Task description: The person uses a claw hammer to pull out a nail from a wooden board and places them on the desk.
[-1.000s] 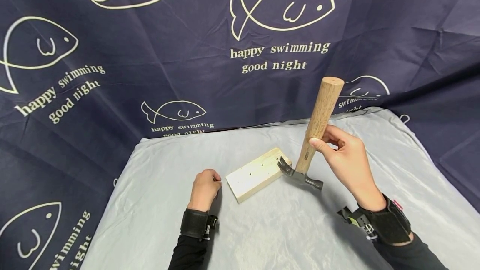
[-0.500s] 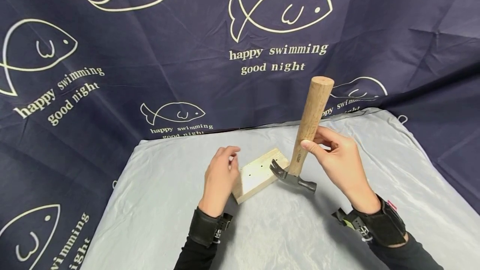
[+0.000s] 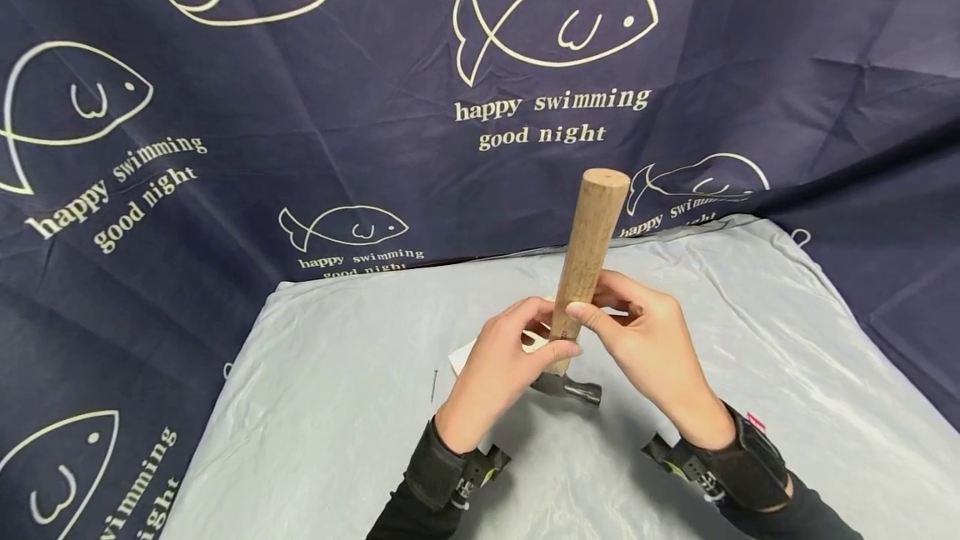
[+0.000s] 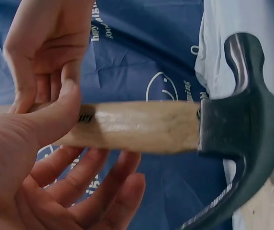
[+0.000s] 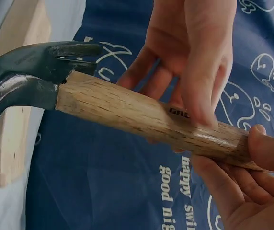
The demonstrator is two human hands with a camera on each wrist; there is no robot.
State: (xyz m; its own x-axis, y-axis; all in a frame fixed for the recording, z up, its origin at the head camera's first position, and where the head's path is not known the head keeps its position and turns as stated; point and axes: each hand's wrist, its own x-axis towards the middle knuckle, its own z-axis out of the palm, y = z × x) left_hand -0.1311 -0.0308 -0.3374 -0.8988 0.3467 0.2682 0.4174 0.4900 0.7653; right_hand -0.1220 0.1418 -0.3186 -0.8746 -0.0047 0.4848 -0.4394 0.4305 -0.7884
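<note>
A claw hammer (image 3: 587, 240) with a wooden handle and a dark metal head (image 4: 242, 124) is held head down in the head view. My right hand (image 3: 660, 357) pinches the middle of the handle between thumb and fingers. Lower down, nearer the head, my left hand (image 3: 501, 365) grips the handle too, its thumb in front and fingers behind, as the right wrist view shows. Below lies a pale wooden block (image 5: 13, 148) with small holes, mostly hidden by the left hand in the head view. A single nail (image 3: 433, 386) lies left of the block.
Pale grey cloth (image 3: 360, 357) covers the table. Dark blue curtains (image 3: 420, 107) printed with fish and words hang behind it and at both sides.
My left hand has let go of the nail, moved right past the block and taken hold of the hammer handle. The right hand has brought the hammer left and slightly down.
</note>
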